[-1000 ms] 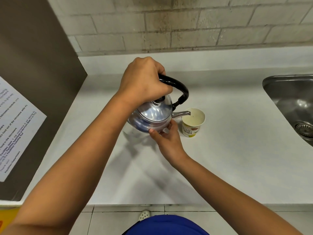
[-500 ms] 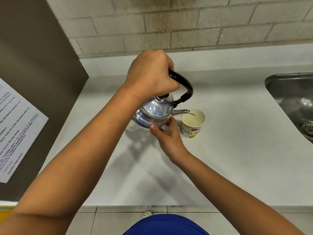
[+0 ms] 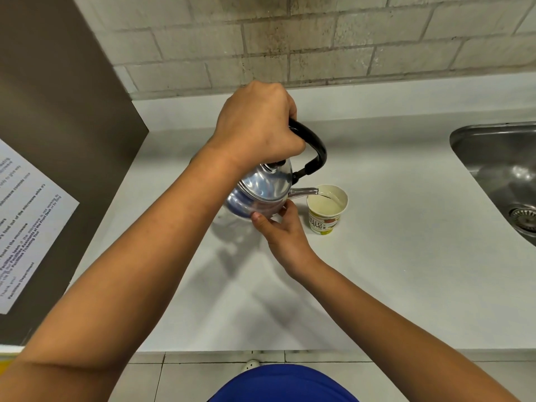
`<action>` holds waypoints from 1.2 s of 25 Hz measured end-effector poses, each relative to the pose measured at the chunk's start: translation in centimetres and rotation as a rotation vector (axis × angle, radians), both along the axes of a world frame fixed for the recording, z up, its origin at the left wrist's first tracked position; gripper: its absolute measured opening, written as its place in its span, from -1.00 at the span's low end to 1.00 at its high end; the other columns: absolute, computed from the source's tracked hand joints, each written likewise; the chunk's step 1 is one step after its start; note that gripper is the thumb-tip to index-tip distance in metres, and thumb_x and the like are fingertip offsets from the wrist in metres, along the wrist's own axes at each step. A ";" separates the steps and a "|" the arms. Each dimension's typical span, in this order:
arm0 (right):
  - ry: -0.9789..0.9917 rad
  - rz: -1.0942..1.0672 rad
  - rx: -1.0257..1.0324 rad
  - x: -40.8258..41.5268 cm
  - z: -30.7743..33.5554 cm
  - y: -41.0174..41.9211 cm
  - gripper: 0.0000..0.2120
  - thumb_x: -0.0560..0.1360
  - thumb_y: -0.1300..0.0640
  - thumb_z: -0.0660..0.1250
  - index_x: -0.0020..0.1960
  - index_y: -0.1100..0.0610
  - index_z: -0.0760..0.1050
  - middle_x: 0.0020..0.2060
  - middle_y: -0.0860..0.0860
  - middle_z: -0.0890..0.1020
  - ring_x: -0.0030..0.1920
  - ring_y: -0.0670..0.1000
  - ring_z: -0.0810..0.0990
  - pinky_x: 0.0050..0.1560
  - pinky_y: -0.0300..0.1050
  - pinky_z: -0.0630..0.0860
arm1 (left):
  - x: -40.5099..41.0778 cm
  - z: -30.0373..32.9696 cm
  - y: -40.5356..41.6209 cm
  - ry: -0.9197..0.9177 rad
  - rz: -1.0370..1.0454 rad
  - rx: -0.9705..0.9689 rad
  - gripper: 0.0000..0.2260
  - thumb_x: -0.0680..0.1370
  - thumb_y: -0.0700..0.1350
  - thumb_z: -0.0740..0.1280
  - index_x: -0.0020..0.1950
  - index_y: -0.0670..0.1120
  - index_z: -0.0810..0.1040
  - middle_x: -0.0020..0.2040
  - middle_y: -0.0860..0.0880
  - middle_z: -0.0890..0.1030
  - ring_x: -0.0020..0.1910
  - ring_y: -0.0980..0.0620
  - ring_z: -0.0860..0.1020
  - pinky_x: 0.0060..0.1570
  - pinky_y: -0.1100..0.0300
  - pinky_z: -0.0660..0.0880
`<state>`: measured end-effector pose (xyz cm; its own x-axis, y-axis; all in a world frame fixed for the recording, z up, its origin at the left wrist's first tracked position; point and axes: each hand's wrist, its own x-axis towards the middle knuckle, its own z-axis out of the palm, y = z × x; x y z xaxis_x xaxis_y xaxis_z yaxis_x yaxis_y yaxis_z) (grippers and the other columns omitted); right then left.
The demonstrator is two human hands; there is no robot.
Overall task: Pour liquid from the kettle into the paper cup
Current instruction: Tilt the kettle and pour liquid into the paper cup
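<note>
we saw the left hand point(image 3: 256, 132) clamped on the black handle of the kettle point(image 3: 262, 192), tilted above the white table point(image 3: 391, 256); right hand point(image 3: 282, 232) fingers apart, propping its underside; spout over the paper cup point(image 3: 326, 211) rim, liquid streaming in; cup stood just right of the kettle, sink point(image 3: 499, 175) well apart

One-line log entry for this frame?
phase: pouring | left hand: grip on kettle handle | right hand: steadying kettle base | spout over paper cup

White counter point(image 3: 391, 271), paper cup point(image 3: 325, 217) standing upright
</note>
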<state>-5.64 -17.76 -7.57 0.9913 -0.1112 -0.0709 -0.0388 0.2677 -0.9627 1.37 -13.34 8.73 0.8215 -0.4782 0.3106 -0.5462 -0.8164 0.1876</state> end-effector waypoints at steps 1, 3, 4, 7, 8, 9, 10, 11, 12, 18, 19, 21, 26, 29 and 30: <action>0.001 0.003 -0.008 0.0 -0.1 0.0 -0.54 0.45 0.33 0.30 0.28 0.21 0.19 0.18 0.09 0.43 -0.11 -0.41 0.55 -0.16 -0.52 0.46 | 0.0 0.0 0.0 -0.001 0.003 0.005 -0.91 0.21 -0.11 0.36 -0.33 -0.06 0.61 -0.53 0.02 0.41 -0.39 -0.09 0.45 -0.50 0.30 0.21; 0.008 0.009 -0.016 0.0 -0.1 0.1 -0.54 0.45 0.31 0.30 0.28 0.23 0.19 0.16 0.07 0.43 -0.14 -0.45 0.53 -0.17 -0.53 0.45 | 0.0 0.1 0.0 0.000 0.008 0.015 -0.91 0.22 -0.11 0.36 -0.32 -0.06 0.61 -0.52 0.02 0.41 -0.37 -0.11 0.46 -0.50 0.30 0.21; 0.009 0.012 -0.015 0.1 -0.1 0.1 -0.54 0.45 0.31 0.30 0.27 0.23 0.19 0.16 0.07 0.43 -0.15 -0.46 0.53 -0.17 -0.53 0.45 | -0.1 0.1 0.0 -0.001 0.010 0.018 -0.90 0.22 -0.12 0.36 -0.31 -0.06 0.61 -0.51 0.01 0.41 -0.36 -0.13 0.47 -0.50 0.29 0.22; 0.004 0.018 -0.015 0.0 0.0 0.2 -0.54 0.46 0.32 0.30 0.28 0.25 0.18 0.15 0.06 0.43 -0.15 -0.46 0.52 -0.18 -0.55 0.44 | -0.1 0.2 0.1 -0.013 0.012 0.032 -0.89 0.22 -0.12 0.35 -0.30 -0.08 0.62 -0.50 -0.03 0.42 -0.34 -0.16 0.47 -0.50 0.29 0.22; 0.003 0.021 -0.013 0.0 0.0 0.2 -0.53 0.46 0.33 0.29 0.29 0.25 0.17 0.14 0.05 0.42 -0.15 -0.46 0.52 -0.18 -0.55 0.44 | -0.1 0.2 0.1 -0.013 0.013 0.036 -0.88 0.22 -0.12 0.35 -0.29 -0.09 0.62 -0.50 -0.03 0.42 -0.33 -0.16 0.47 -0.50 0.29 0.21; 0.004 0.023 -0.011 0.0 0.1 0.3 -0.53 0.46 0.33 0.29 0.29 0.26 0.17 0.14 0.04 0.42 -0.15 -0.46 0.52 -0.18 -0.54 0.44 | -0.1 0.2 0.1 -0.012 0.014 0.037 -0.88 0.22 -0.12 0.35 -0.29 -0.09 0.62 -0.49 -0.03 0.42 -0.33 -0.17 0.48 -0.50 0.29 0.21; 0.006 0.024 -0.012 0.0 0.1 0.3 -0.52 0.46 0.33 0.29 0.30 0.26 0.16 0.12 0.02 0.42 -0.16 -0.47 0.52 -0.19 -0.54 0.44 | -0.1 0.3 0.1 -0.011 0.014 0.037 -0.89 0.22 -0.12 0.35 -0.30 -0.09 0.62 -0.49 -0.04 0.43 -0.33 -0.17 0.48 -0.50 0.28 0.21; 0.008 0.027 -0.015 -0.1 0.1 0.3 -0.52 0.46 0.33 0.29 0.30 0.26 0.16 0.10 0.00 0.43 -0.17 -0.47 0.52 -0.20 -0.55 0.44 | -0.1 0.3 0.1 -0.012 0.014 0.037 -0.89 0.22 -0.12 0.35 -0.30 -0.09 0.61 -0.48 -0.05 0.44 -0.32 -0.17 0.48 -0.50 0.28 0.22; 0.007 0.029 -0.018 -0.1 0.2 0.4 -0.53 0.46 0.33 0.28 0.30 0.27 0.16 0.08 -0.02 0.43 -0.18 -0.48 0.51 -0.21 -0.56 0.43 | -0.1 0.3 0.1 -0.015 0.012 0.038 -0.89 0.22 -0.12 0.35 -0.30 -0.10 0.61 -0.47 -0.07 0.47 -0.32 -0.18 0.49 -0.50 0.28 0.23; 0.010 0.028 -0.032 -0.2 0.3 0.6 -0.54 0.46 0.35 0.28 0.29 0.29 0.17 -0.01 -0.13 0.44 -0.19 -0.50 0.51 -0.22 -0.58 0.42 | -0.2 0.3 0.3 -0.009 -0.001 0.040 -0.91 0.22 -0.12 0.35 -0.33 -0.08 0.60 -0.47 -0.06 0.47 -0.34 -0.16 0.50 -0.51 0.27 0.24; 0.013 0.026 -0.036 -0.2 0.3 0.6 -0.54 0.46 0.35 0.28 0.29 0.29 0.17 -0.02 -0.14 0.44 -0.20 -0.50 0.50 -0.23 -0.58 0.42 | -0.2 0.3 0.4 -0.010 -0.002 0.038 -0.91 0.22 -0.12 0.35 -0.33 -0.08 0.61 -0.46 -0.07 0.48 -0.34 -0.15 0.50 -0.51 0.28 0.24; 0.015 0.030 -0.041 -0.3 0.3 0.7 -0.55 0.46 0.35 0.27 0.28 0.30 0.17 -0.02 -0.13 0.44 -0.20 -0.50 0.50 -0.23 -0.58 0.42 | -0.3 0.2 0.5 -0.015 -0.005 0.039 -0.91 0.22 -0.12 0.35 -0.33 -0.09 0.61 -0.47 -0.07 0.48 -0.35 -0.14 0.49 -0.51 0.28 0.22; 0.024 0.028 -0.046 -0.2 0.5 0.9 -0.55 0.47 0.36 0.26 0.29 0.30 0.17 -0.03 -0.13 0.44 -0.21 -0.50 0.51 -0.23 -0.59 0.41 | -0.4 0.3 0.5 -0.029 -0.009 0.052 -0.90 0.23 -0.13 0.35 -0.32 -0.10 0.62 -0.51 -0.02 0.42 -0.38 -0.11 0.47 -0.52 0.27 0.18; 0.028 0.030 -0.050 -0.2 0.6 0.9 -0.55 0.47 0.35 0.27 0.29 0.30 0.17 -0.03 -0.14 0.44 -0.21 -0.50 0.50 -0.22 -0.60 0.41 | -0.4 0.3 0.4 -0.030 -0.005 0.058 -0.90 0.23 -0.13 0.35 -0.31 -0.11 0.62 -0.50 -0.02 0.43 -0.36 -0.13 0.47 -0.52 0.28 0.18; 0.031 0.031 -0.051 -0.2 0.6 1.0 -0.54 0.47 0.34 0.27 0.29 0.30 0.16 -0.03 -0.14 0.44 -0.21 -0.50 0.50 -0.22 -0.59 0.42 | -0.4 0.3 0.4 -0.029 -0.005 0.058 -0.89 0.23 -0.13 0.35 -0.30 -0.11 0.62 -0.49 -0.04 0.44 -0.36 -0.13 0.47 -0.51 0.28 0.18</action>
